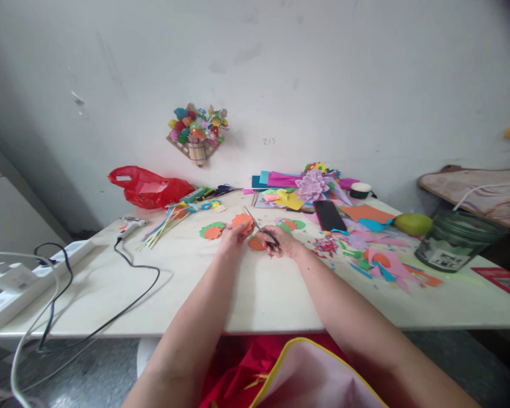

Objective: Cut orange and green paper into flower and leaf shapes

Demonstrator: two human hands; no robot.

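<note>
My left hand (236, 235) pinches an orange scalloped paper flower (241, 221) above the middle of the table. In my right hand (283, 241) is a pair of scissors (271, 238) with black handles, its blades pointing up and left beside the flower's right edge. Whether the blades touch the paper I cannot tell. Left of my hands lie green and orange scalloped cutouts (213, 230). Under and between my hands is another orange cutout (256, 243), partly hidden. Behind my right hand sit green and orange paper pieces (292, 225).
Small red and blue scraps (325, 245) and coloured offcuts (382, 263) spread to the right, near a phone (329, 216) and a glass jar (450, 241). On the left are a red plastic bag (151, 187), a glue gun (130, 228) with its cord, and a power strip (38, 283).
</note>
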